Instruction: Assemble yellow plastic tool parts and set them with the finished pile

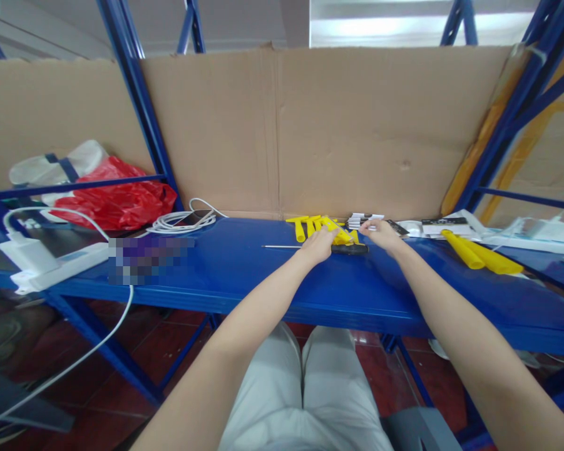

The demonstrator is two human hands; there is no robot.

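My left hand (320,242) reaches onto the blue shelf (244,269), its fingers closed round one of several yellow plastic handles (310,224) lying in a pile. A screwdriver (310,248) with a thin metal shaft and black handle lies just in front of that hand. My right hand (380,233) rests beside the pile, fingers curled over small black-and-white strips (364,219); what it grips I cannot make out.
Two more yellow handles (481,255) lie at the right near white packets (530,235). A coiled white cable (181,220), red plastic bag (117,197) and white power strip with charger (47,260) sit at the left. A cardboard sheet (286,125) backs the shelf.
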